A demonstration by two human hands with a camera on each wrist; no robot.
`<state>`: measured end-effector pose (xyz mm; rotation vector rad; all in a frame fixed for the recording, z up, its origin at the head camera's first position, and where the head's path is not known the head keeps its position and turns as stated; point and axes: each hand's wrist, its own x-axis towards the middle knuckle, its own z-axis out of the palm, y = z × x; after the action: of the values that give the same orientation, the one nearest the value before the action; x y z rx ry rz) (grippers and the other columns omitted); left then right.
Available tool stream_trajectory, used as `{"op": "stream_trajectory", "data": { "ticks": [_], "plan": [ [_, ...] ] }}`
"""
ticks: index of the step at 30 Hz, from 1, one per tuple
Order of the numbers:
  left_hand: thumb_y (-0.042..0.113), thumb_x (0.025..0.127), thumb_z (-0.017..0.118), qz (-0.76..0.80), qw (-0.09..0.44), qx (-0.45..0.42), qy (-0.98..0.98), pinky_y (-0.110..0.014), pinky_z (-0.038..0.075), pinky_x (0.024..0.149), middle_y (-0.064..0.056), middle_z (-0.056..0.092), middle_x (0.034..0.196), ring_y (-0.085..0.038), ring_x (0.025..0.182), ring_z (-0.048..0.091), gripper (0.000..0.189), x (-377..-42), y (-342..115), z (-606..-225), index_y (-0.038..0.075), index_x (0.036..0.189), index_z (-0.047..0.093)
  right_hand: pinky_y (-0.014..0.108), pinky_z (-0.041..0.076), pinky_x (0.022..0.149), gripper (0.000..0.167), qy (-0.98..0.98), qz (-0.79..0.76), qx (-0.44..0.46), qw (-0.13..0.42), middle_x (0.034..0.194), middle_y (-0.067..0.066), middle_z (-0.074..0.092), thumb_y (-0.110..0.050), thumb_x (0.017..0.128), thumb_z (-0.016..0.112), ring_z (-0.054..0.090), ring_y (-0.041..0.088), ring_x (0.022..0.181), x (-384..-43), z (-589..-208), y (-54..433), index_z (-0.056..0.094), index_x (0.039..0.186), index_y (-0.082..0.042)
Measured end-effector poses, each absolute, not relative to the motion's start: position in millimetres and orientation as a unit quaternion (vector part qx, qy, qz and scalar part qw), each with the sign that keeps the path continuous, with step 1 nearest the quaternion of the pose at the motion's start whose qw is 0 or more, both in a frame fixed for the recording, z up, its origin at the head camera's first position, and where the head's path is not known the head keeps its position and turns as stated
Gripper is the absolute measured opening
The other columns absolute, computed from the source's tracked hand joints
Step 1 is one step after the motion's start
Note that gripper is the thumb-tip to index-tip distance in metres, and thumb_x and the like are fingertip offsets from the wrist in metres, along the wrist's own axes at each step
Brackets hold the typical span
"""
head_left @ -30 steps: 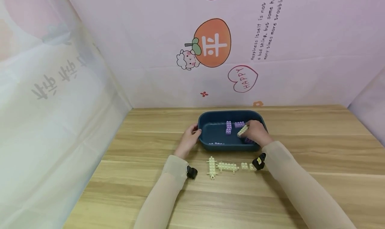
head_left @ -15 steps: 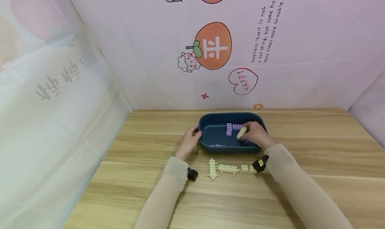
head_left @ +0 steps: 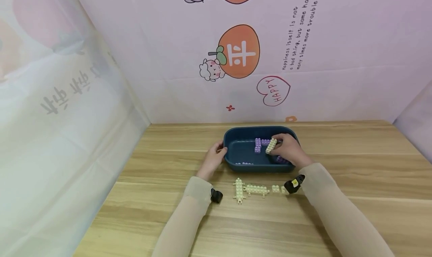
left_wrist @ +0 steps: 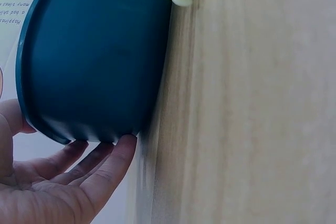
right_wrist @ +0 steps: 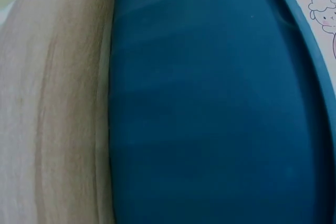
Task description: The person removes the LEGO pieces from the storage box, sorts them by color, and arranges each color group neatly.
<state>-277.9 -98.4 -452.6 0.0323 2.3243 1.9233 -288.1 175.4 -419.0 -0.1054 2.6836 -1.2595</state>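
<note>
A dark blue plastic tub (head_left: pixel 260 168) stands on the wooden table. At its left end my left hand (head_left: pixel 212 160) holds the wall; in the left wrist view the fingertips (left_wrist: pixel 124 144) press against the outside, with the thumb by the rim. My right hand (head_left: pixel 289 150) reaches into the tub's right part, pinching a long cream building brick (head_left: pixel 271 146) between thumb and fingers. Purple bricks (head_left: pixel 258 145) lie on the tub floor beside it, and a few more show along the near wall. Only the tub's outer wall (right_wrist: pixel 210 103) fills the right wrist view; the hand is hidden there.
In front of the tub lie a cream studded piece with side clips (head_left: pixel 239 190), a similar piece (head_left: pixel 256 189) and small cream bricks (head_left: pixel 275 188), one partly behind the right wrist camera (head_left: pixel 294 184). A printed cloth (head_left: pixel 189 62) hangs behind the table.
My right hand has shifted the cream brick slightly and raised it a little within the tub, turning it more upright. The left hand stays on the tub's end.
</note>
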Motion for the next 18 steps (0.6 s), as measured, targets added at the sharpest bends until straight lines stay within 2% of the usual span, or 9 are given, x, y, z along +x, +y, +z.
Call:
{"op": "stream_trajectory", "data": {
  "ticks": [5, 12, 18],
  "plan": [
    [0.016, 0.102, 0.047, 0.643, 0.065, 0.009, 0.763, -0.033, 0.054, 0.087, -0.019, 0.050, 0.140, -0.032, 0.124, 0.052, 0.044, -277, -99, -452, 0.001, 0.143, 0.043, 0.029, 0.052, 0.070, 0.066, 0.894, -0.437, -0.045, 0.087, 0.111, 0.023, 0.062, -0.010, 0.084, 0.073, 0.061, 0.026, 0.092, -287, -419, 174, 0.043, 0.141, 0.003],
    [0.015, 0.102, 0.047, 0.635, 0.063, 0.009, 0.770, -0.033, 0.053, 0.088, -0.019, 0.050, 0.140, -0.031, 0.124, 0.052, 0.043, -276, -99, -451, 0.001, 0.143, 0.043, 0.030, 0.052, 0.072, 0.067, 0.890, -0.446, -0.063, 0.067, 0.112, 0.023, 0.063, -0.015, 0.083, 0.076, 0.061, 0.028, 0.095, -285, -416, 175, 0.045, 0.140, 0.000],
    [0.014, 0.102, 0.046, 0.633, 0.082, 0.014, 0.770, -0.036, 0.052, 0.090, -0.022, 0.047, 0.143, -0.033, 0.126, 0.050, 0.046, -273, -98, -439, -0.002, 0.144, 0.039, 0.024, 0.053, 0.071, 0.064, 0.872, -0.479, -0.090, 0.054, 0.108, 0.023, 0.064, -0.013, 0.083, 0.077, 0.062, 0.024, 0.093, -286, -412, 178, 0.047, 0.137, 0.001]
  ]
}}
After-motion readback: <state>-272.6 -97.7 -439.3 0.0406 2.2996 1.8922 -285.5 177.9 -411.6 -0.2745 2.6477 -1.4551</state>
